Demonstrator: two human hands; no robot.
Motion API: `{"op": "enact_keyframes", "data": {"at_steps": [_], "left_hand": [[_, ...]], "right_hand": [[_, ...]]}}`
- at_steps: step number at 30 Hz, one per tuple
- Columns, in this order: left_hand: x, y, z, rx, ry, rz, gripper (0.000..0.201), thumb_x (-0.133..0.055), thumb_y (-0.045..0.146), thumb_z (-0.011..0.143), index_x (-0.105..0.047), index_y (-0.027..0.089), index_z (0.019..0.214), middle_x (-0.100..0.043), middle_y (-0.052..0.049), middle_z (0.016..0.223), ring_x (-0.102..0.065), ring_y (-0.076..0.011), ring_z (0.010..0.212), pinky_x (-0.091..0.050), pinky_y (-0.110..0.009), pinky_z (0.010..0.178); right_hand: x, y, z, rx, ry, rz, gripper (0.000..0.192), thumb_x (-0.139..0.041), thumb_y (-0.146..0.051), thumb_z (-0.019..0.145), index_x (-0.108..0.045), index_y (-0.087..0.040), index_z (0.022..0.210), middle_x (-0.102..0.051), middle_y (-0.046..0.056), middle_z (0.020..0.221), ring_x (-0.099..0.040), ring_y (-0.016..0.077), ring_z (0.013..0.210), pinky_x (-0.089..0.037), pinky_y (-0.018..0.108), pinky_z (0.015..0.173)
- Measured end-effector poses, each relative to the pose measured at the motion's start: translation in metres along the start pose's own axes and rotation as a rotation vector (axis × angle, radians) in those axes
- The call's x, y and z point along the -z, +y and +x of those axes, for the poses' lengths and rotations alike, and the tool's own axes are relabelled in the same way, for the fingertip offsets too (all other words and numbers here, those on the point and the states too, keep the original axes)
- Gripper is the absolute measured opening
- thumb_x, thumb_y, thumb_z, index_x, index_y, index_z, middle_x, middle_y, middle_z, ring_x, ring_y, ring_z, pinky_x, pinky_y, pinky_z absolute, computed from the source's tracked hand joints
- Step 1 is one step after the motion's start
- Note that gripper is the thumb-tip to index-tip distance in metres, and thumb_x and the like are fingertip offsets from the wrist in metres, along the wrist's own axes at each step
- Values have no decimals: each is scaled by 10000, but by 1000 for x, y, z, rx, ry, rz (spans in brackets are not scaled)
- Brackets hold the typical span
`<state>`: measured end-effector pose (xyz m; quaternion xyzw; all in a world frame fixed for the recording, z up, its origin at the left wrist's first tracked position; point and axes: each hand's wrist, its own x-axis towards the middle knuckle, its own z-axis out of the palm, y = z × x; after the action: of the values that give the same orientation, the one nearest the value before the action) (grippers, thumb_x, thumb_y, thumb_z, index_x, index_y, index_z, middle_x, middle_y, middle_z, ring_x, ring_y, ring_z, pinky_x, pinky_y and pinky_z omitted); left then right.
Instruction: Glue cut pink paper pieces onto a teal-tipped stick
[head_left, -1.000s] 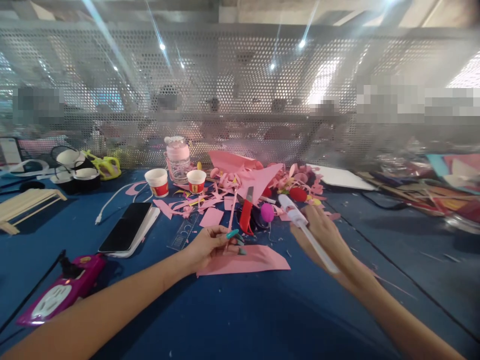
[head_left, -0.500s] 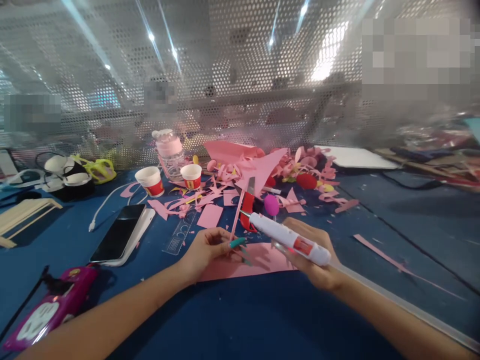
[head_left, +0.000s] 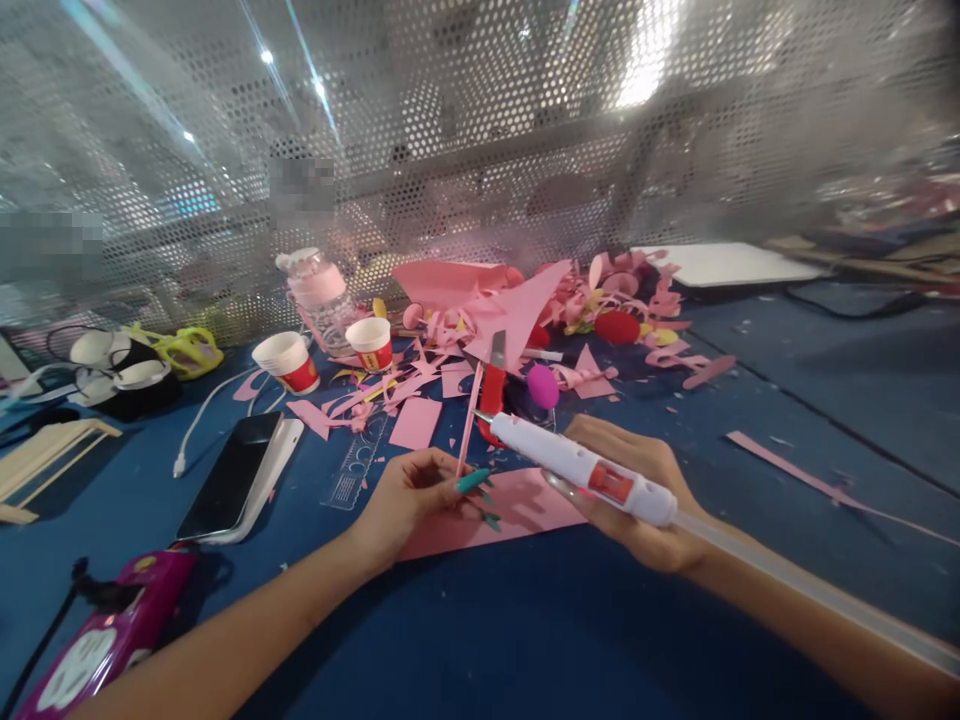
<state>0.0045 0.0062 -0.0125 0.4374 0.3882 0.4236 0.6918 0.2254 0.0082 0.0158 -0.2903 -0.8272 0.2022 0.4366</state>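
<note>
Between its thumb and fingers, my left hand (head_left: 409, 505) pinches a narrow pink paper strip (head_left: 469, 420) that stands up, leaning slightly right. My right hand (head_left: 637, 480) is wrapped round a white hot glue pen (head_left: 577, 465) with a red window. The pen's metal tip points left, close to the strip; whether it touches cannot be made out. A long translucent stick (head_left: 795, 575) runs from the pen's rear along my right forearm. Below both hands lies a pink paper sheet (head_left: 525, 505), partly covered by them. Just beyond is a red-handled cutter (head_left: 493, 385) beside a purple ball (head_left: 543, 385).
Pink paper scraps (head_left: 600, 300) are heaped at the back. Paper cups (head_left: 289, 365) and a bottle (head_left: 319, 295) stand left of them. Nearer are a clear ruler (head_left: 356, 465), a phone (head_left: 232, 475) and a magenta device (head_left: 124, 620). A loose strip (head_left: 795, 470) lies right.
The camera view has tilted down and shifted slightly. Both hands keep their grips, and the pen tip stays near the upright strip.
</note>
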Motion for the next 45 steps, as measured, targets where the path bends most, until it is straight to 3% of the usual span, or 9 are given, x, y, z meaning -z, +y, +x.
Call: {"op": "enact_keyframes", "data": {"at_steps": [11,26,45], "left_hand": [[0,1,0,-19,-12,17,250,-742,268,604,-594,107,725,-696,-66,663,-636,-136,525,-521,-262,571],[-1,-1,0,-24,-15,18,192,-717,252,641,-590,118,695,-683,-34,636,-619,-111,496,-510,-240,555],[-2,0,0,-50,34,46,215,-730,250,620,-569,117,671,-664,-12,597,-618,-103,498,-509,-219,540]], "right_hand": [[1,-1,2,-4,43,-18,71,-473,-206,743,-479,-192,674,-429,-1,621,-398,135,561,-315,276,501],[1,2,0,-17,-45,-7,122,-460,-189,761,-421,-182,646,-378,-18,604,-367,114,529,-272,266,480],[1,1,0,14,3,-47,118,-484,-168,735,-414,-189,642,-376,-19,601,-362,118,531,-273,264,479]]}}
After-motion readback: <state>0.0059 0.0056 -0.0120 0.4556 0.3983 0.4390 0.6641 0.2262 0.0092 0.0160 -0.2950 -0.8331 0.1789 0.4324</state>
